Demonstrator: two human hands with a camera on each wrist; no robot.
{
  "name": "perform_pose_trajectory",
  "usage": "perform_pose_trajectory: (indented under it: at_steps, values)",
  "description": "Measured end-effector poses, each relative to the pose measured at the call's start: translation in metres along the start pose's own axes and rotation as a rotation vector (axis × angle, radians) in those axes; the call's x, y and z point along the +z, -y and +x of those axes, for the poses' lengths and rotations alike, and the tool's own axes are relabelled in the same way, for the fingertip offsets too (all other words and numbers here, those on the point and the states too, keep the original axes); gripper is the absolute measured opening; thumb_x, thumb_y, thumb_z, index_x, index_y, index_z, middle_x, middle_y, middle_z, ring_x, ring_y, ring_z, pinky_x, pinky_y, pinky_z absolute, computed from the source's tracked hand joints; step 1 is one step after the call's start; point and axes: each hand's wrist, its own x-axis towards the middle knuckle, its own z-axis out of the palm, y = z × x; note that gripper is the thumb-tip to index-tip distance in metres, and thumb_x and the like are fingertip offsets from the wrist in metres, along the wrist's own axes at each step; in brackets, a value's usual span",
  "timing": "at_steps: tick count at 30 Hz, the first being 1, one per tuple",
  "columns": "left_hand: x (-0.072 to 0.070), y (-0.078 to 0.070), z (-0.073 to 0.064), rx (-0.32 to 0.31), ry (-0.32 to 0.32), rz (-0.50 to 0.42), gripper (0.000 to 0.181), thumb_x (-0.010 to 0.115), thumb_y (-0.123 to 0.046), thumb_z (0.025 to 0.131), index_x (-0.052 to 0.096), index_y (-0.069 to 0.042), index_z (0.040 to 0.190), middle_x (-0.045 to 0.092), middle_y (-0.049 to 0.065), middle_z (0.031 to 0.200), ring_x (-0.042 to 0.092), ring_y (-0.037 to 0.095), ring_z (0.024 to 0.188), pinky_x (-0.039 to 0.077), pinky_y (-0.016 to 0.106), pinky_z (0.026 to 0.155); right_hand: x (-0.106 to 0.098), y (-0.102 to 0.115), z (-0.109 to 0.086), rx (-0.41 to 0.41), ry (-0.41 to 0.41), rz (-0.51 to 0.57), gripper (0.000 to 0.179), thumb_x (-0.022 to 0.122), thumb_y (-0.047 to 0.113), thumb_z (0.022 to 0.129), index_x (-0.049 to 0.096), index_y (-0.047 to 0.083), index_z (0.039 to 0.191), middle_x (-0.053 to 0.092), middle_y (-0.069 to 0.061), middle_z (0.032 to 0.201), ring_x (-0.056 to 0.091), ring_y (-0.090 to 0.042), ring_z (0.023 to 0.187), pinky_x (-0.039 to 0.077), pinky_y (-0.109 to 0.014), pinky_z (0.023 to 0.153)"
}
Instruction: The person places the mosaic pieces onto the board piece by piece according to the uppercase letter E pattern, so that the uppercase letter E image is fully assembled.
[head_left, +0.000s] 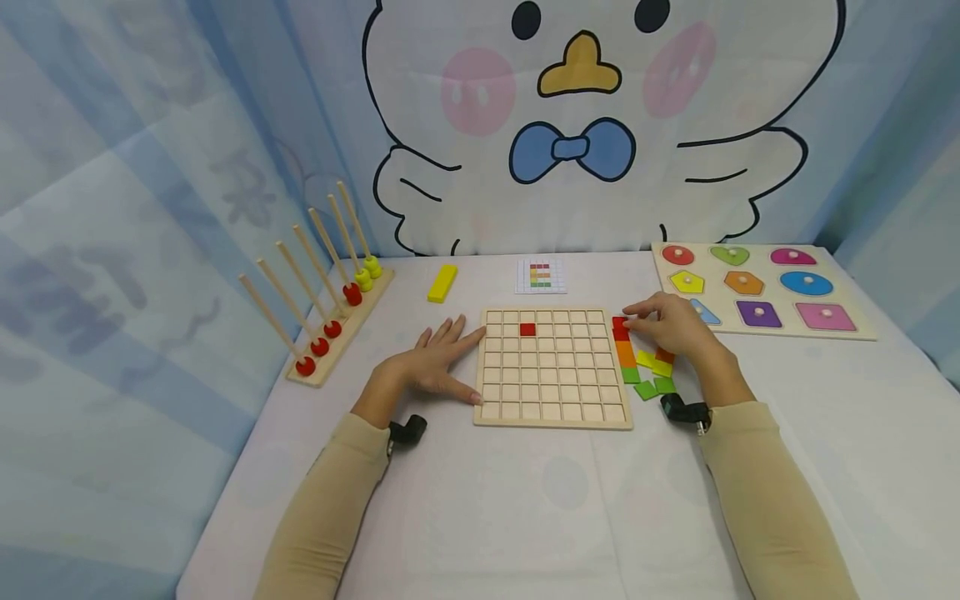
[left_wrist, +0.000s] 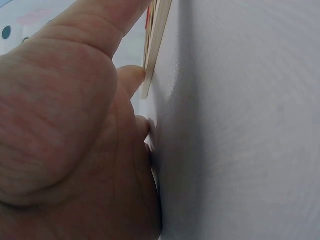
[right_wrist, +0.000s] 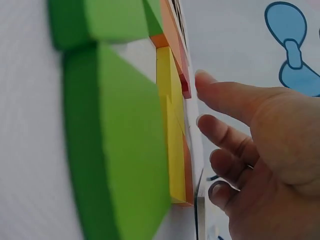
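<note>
A wooden grid board (head_left: 553,426) lies on the table with one red tile (head_left: 528,330) in a cell of its second row. My left hand (head_left: 431,365) is spread at the board's left edge, thumb at the lower corner and index finger higher up. In the left wrist view the board's side (left_wrist: 159,42) runs along by the fingers. Over at the right edge, my right hand (head_left: 672,325) hovers with bent fingers beside red tiles (head_left: 620,328). Nothing shows between its thumb and fingers in the right wrist view, where a red tile (right_wrist: 186,89) is near the thumb tip.
Orange (head_left: 626,354), yellow (head_left: 661,367) and green tiles (head_left: 664,385) lie right of the board. Behind it are a pattern card (head_left: 555,283) and a yellow block (head_left: 442,283). A peg stand (head_left: 300,377) is at left, a shape puzzle (head_left: 825,332) at back right.
</note>
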Motion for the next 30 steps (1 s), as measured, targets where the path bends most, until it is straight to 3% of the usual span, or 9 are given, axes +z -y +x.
perform_pose_trajectory:
  at_steps: [8, 18, 30]
  values:
    - [-0.0012, -0.001, -0.0006, -0.005, 0.004, 0.001, 0.124, 0.078, -0.073, 0.077, 0.003, -0.036, 0.168, -0.018, 0.007, 0.175, -0.021, 0.027, 0.161, -0.013, 0.057, 0.128, 0.0012, -0.0051, 0.0016, -0.001, 0.005, -0.048, 0.041, 0.066, 0.029, 0.103, 0.068, 0.009, 0.139, 0.057, -0.019, 0.125, 0.048, -0.035, 0.108, 0.046, -0.039, 0.081]
    - [0.0001, 0.0016, 0.0007, 0.009, -0.007, 0.01, 0.124, 0.077, -0.074, 0.077, 0.003, -0.036, 0.168, -0.018, 0.008, 0.175, -0.021, 0.028, 0.161, -0.013, 0.057, 0.128, 0.0006, -0.0064, 0.0026, -0.01, -0.006, -0.093, 0.037, 0.068, 0.025, 0.102, 0.068, 0.009, 0.136, 0.058, -0.017, 0.121, 0.051, -0.031, 0.098, 0.045, -0.035, 0.072]
    - [0.0002, 0.0015, 0.001, 0.009, -0.013, 0.012, 0.124, 0.078, -0.073, 0.077, 0.003, -0.036, 0.168, -0.017, 0.008, 0.175, -0.02, 0.028, 0.161, -0.013, 0.058, 0.128, 0.0018, -0.0035, 0.0017, -0.01, -0.04, -0.081, 0.033, 0.068, 0.024, 0.103, 0.066, 0.004, 0.128, 0.058, -0.017, 0.112, 0.052, -0.031, 0.097, 0.046, -0.035, 0.072]
